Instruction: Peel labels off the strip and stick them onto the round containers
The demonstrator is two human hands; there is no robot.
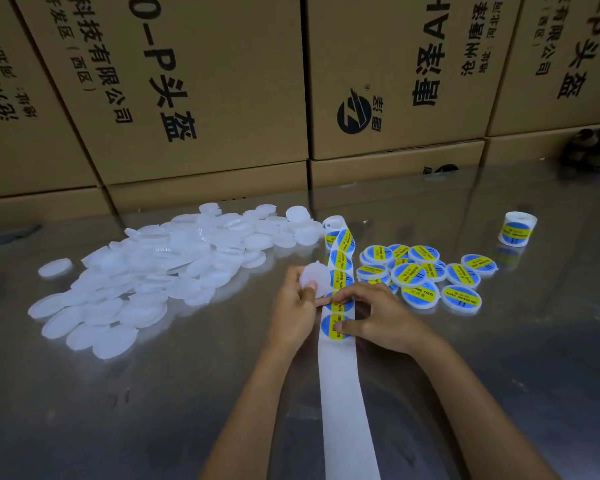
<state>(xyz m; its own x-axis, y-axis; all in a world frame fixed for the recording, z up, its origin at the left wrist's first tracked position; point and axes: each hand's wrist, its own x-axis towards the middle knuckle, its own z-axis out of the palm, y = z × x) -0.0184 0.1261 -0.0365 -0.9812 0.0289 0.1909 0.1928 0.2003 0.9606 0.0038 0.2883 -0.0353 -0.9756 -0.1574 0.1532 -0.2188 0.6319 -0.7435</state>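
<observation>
The thin, limp strip (340, 393) runs between the hands, pressed flat by the right hand (374, 317), whose fingertips pick at 1 label's (340, 304) edge, the likeliest lifting point. A light, stiff blank container (315, 277) is gripped by the left hand (293, 306). Further blanks (146, 271) lie beyond-left.

This looks like a packing or stockroom corner of a small factory or warehouse. Big cardboard cartons (194, 91) printed with black Chinese company text and a logo stand stacked in a wall from 10 to 2 o'clock. In front of them lies a shiny metal surface (118, 410) used as a work bench. Goods lie on it in bulk: a heap of blank white lids (160, 265) at 10 o'clock, labelled ones (426, 275) at 1 o'clock, and a label roll (516, 228) further right.
</observation>
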